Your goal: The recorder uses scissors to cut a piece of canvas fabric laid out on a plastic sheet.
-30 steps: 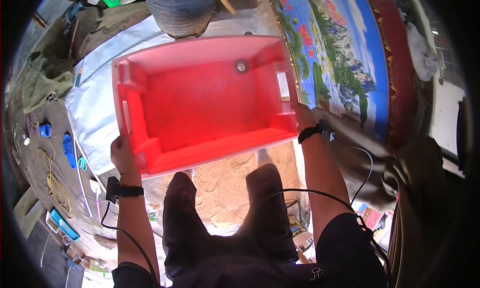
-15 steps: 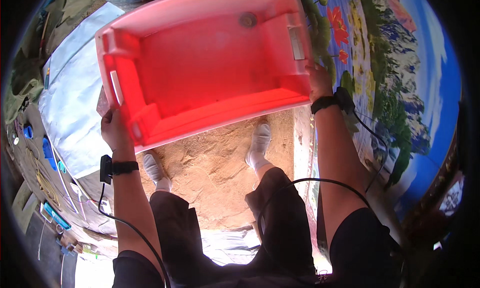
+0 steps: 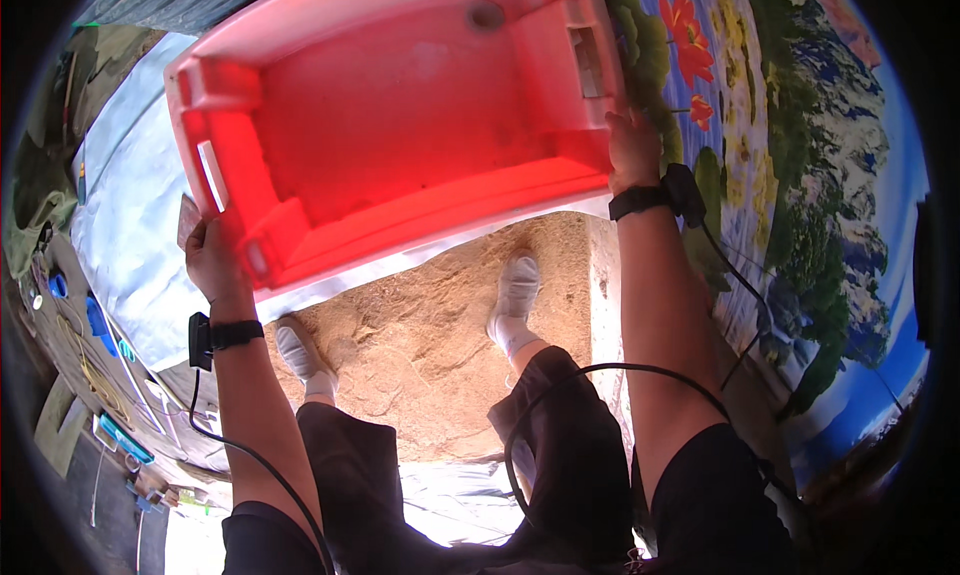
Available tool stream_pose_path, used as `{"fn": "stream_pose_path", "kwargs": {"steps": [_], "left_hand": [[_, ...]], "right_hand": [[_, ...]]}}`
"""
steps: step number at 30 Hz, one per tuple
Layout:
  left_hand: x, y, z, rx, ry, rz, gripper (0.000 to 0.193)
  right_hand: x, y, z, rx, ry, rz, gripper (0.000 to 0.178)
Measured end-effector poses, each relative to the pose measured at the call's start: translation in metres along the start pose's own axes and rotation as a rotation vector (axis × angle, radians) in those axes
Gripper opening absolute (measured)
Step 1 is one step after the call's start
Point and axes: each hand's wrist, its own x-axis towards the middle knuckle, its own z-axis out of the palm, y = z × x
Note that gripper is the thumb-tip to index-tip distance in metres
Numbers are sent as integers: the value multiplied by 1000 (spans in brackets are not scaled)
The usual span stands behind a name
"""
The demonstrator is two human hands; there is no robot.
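Note:
A large red plastic tub hangs in front of me, its open inside facing me and tilted a little up at the right. It has a slot in each short side and a round dark spot near the upper right. My left hand grips the rim at the lower left corner, fingers partly hidden behind it. At the lower right corner, my right hand is closed on the rim. Nothing lies inside the tub. Each wrist carries a black strap with a small device and cable.
My feet in grey socks stand on brown, uneven ground. A pale sheet spreads at the left, with blue containers and cords beyond it. A mural of flowers and mountains runs along the right. Corrugated metal shows at the upper left.
Both hands and the tub have shifted slightly left. The view has turned a little, so corrugated metal now shows at the upper left. My grip stays the same.

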Motion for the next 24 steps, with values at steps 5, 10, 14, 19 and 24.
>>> {"fn": "stream_pose_path", "kwargs": {"steps": [5,10,14,19,24], "left_hand": [[-1,14,11,30,9,5,26],[7,14,19,-8,-24,20,24],[11,5,31,-33,14,11,24],[10,2,36,7,-50,13,28],[6,0,36,17,-70,-5,31]], "right_hand": [[5,-4,10,77,-7,9,37],[20,-1,16,94,-36,61,37],[39,21,17,-27,-14,-27,39],[39,31,26,102,-74,-163,47],[30,42,24,-122,-86,-432,61]]}}
